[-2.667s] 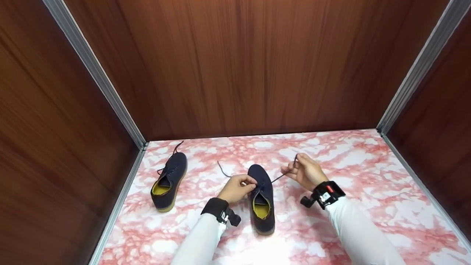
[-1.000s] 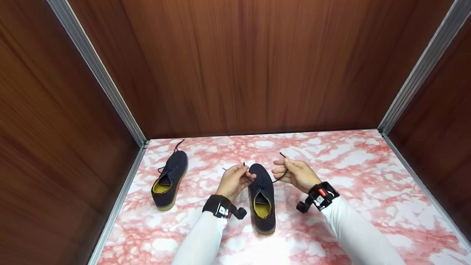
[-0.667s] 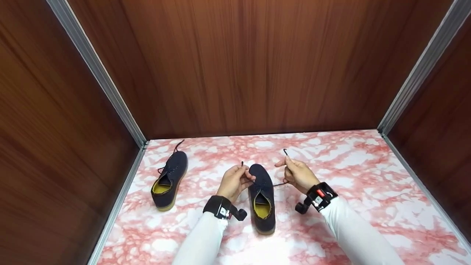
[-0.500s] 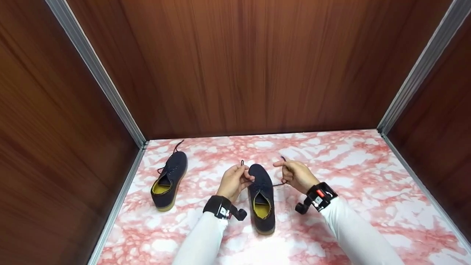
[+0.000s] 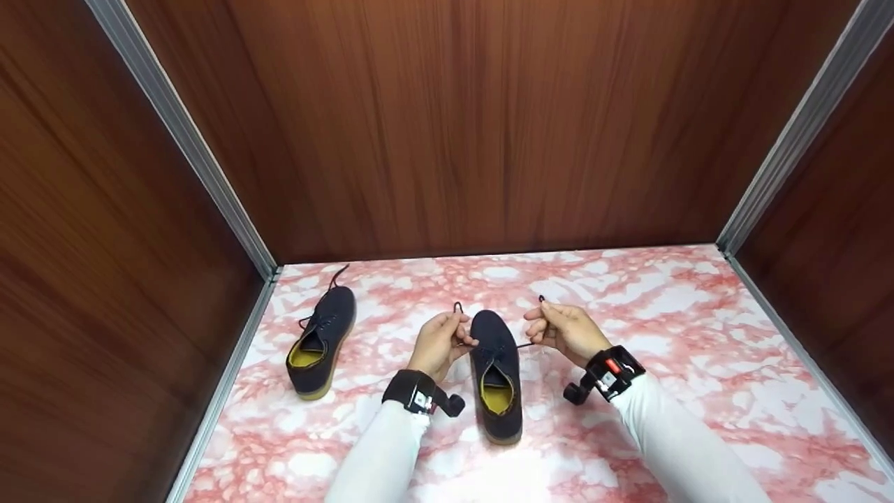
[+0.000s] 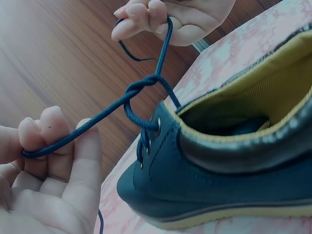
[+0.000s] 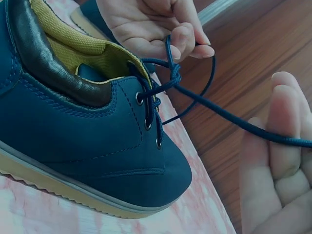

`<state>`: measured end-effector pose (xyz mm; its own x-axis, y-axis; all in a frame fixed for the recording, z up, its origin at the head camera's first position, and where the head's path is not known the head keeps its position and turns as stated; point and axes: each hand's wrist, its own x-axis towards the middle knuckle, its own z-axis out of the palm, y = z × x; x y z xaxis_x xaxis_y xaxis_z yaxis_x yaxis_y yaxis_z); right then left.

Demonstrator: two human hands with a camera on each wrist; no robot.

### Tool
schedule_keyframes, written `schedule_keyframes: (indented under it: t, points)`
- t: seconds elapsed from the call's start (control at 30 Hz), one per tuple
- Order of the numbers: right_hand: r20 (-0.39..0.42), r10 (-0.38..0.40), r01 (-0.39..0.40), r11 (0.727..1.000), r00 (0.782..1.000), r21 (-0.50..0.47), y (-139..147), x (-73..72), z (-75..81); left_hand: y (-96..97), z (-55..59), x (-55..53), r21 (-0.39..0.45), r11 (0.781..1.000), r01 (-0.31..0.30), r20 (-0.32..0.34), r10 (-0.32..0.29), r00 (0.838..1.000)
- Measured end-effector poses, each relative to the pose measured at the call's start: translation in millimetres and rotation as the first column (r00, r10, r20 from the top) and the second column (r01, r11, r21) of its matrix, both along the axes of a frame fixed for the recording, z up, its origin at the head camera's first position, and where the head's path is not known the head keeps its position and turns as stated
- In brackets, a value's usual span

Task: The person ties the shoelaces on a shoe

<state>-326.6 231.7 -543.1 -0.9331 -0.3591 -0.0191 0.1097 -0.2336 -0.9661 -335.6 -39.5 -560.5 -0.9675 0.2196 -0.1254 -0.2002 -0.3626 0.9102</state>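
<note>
A navy shoe [image 5: 494, 328] with a yellow lining stands between my hands, toe pointing away. My left hand [image 5: 438, 344] pinches one end of its dark shoelace [image 6: 105, 114], and a small loop of lace sticks up above the thumb. On the other side my right hand [image 5: 571, 335] pinches the opposite lace end, a short bit of it showing over the fingertips. Both wrist views show the two lace ends crossed in a knot [image 7: 174, 75] just above the top eyelets. From the knot, the lace runs outward to each hand, across the fingers.
A second navy shoe [image 5: 339, 307] sits to the left, its lace trailing past the toe. Both shoes stand on a red-and-white marbled tabletop [image 5: 649, 293]. Brown wood-grain panels [image 5: 489, 126] with metal corner strips [image 5: 202, 154] enclose the back and sides.
My left hand has left the shoe's lacing and taken up the lace end that lay loose beside it. My right hand has come in closer to the shoe, its lace less stretched.
</note>
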Motion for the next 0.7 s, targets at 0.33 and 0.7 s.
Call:
schedule_keyframes:
  t: [0.33, 0.7]
  points:
    - [0.004, -0.055, 0.054, 0.996, 0.998, 0.077, 6.8, 1.7, -2.1, -10.7, -4.7, 0.6, -0.051, 0.999, -0.002, 0.017, 0.003, 1.0]
    - [0.03, -0.12, 0.115, 0.983, 0.992, 0.14, 22.1, 3.7, -19.3, -25.2, -23.6, 6.3, -0.088, 0.996, -0.023, 0.088, 0.031, 0.996]
